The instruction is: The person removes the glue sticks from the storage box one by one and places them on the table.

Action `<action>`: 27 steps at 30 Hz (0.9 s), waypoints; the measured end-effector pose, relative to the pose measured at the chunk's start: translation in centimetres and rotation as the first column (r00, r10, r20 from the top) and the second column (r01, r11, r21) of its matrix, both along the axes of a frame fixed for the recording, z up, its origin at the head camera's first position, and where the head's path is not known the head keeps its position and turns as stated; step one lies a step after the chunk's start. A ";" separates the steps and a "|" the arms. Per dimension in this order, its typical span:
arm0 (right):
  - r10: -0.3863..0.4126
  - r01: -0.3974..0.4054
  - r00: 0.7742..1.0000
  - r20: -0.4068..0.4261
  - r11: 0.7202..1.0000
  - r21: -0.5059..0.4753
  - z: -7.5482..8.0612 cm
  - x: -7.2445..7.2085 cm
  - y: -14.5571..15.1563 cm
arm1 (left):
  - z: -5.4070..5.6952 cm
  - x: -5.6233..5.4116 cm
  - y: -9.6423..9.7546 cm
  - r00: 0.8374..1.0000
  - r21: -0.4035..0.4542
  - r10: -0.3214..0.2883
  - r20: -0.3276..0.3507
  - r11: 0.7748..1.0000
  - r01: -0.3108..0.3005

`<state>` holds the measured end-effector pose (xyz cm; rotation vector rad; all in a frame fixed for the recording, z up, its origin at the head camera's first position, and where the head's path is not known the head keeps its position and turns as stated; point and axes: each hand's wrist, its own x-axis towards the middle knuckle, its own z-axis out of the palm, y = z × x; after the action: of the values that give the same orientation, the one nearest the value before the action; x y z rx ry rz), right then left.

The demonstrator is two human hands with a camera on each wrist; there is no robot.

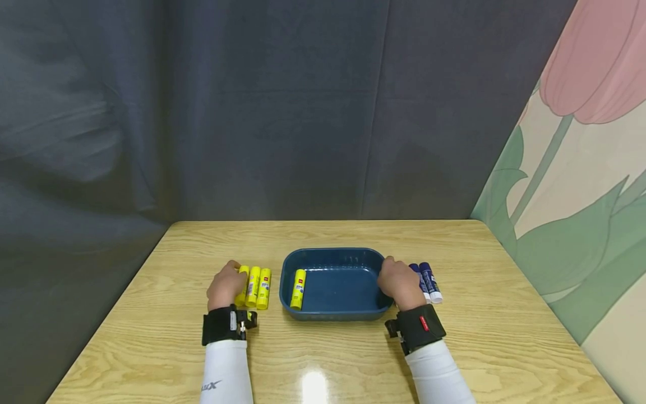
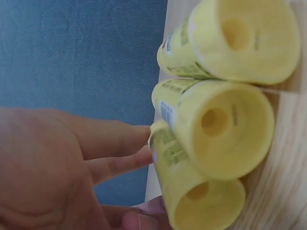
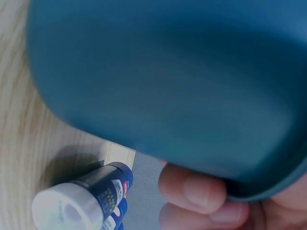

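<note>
My left hand (image 1: 225, 285) is at the leftmost of three yellow glue sticks lying side by side. In the left wrist view, its fingertips and thumb are around the nearest glue stick (image 2: 178, 167), and a second one (image 2: 218, 125) lies against it. With my right hand (image 1: 401, 281) I grip the right rim of a dark blue plastic tray (image 1: 337, 315). The right wrist view has the fingers (image 3: 192, 190) curled over the tray's edge. One yellow glue stick (image 1: 298, 289) lies inside the tray, at its left end.
Dark blue glue sticks with white ends (image 1: 430, 281) lie right of the right hand, which partly hides them. The wooden table (image 1: 323, 235) ends at a dark curtain (image 1: 282, 112) behind and a tulip-painted wall (image 1: 570, 213) at right.
</note>
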<state>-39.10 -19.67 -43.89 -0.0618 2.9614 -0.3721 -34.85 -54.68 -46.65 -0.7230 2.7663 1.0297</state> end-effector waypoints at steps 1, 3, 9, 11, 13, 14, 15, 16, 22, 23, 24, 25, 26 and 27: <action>-0.001 0.001 1.000 0.001 1.000 0.001 0.0 0.0 0.0 | 0.0 0.0 0.0 1.000 0.001 0.000 0.000 1.000 0.000; -0.001 0.001 1.000 0.004 1.000 0.002 0.0 -0.1 0.0 | 0.1 0.0 0.0 1.000 0.001 0.003 -0.002 1.000 -0.003; 0.000 0.000 1.000 0.008 1.000 0.004 0.1 -0.1 -0.1 | 0.1 0.0 0.0 1.000 0.014 0.029 -0.007 0.999 -0.029; 0.001 -0.001 1.000 0.007 1.000 0.004 0.1 -0.1 -0.1 | 0.2 0.1 0.0 0.999 0.012 0.030 -0.011 0.999 -0.030; 0.002 -0.002 1.000 0.006 1.000 0.004 0.1 -0.1 -0.1 | 0.2 0.1 0.0 0.999 0.013 0.031 -0.015 0.999 -0.031; 0.002 -0.003 1.000 0.005 1.000 0.004 0.1 -0.1 -0.1 | 0.2 0.1 0.0 0.999 0.013 0.031 -0.017 0.999 -0.031; 0.003 -0.003 1.000 0.004 1.000 0.005 0.1 -0.1 -0.1 | 0.2 0.1 0.0 0.999 0.011 0.029 -0.019 1.000 -0.029; 0.003 -0.003 1.000 0.003 1.000 0.006 0.1 -0.1 -0.1 | 0.3 0.2 0.0 0.999 0.010 0.029 -0.020 1.000 -0.029; 0.003 -0.003 1.000 0.001 1.000 0.002 0.0 -0.1 0.0 | 0.5 0.3 0.1 0.999 0.017 0.040 -0.017 0.999 -0.040; 0.004 -0.004 1.000 -0.001 1.000 0.002 -0.1 -0.1 0.0 | 0.6 0.3 0.1 0.999 0.020 0.043 -0.015 0.999 -0.042; 0.004 -0.004 1.000 -0.002 1.000 0.002 -0.1 -0.1 0.0 | 0.6 0.3 0.1 0.999 0.023 0.045 -0.014 0.999 -0.045; 0.004 -0.004 1.000 -0.004 1.000 0.001 -0.1 -0.1 0.0 | 0.7 0.3 0.1 0.999 0.028 0.047 -0.013 0.999 -0.047; 0.005 -0.005 1.000 -0.005 1.000 0.001 -0.2 -0.1 0.0 | 0.7 0.3 0.1 0.999 0.028 0.046 -0.013 0.999 -0.045; 0.006 -0.006 1.000 -0.007 1.000 0.002 -0.2 -0.1 0.1 | 0.8 0.3 0.2 0.999 0.029 0.044 -0.011 0.999 -0.044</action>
<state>-39.23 -19.60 -44.11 -0.0719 2.9674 -0.3693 -34.53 -54.52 -45.88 -0.7796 2.7512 1.0829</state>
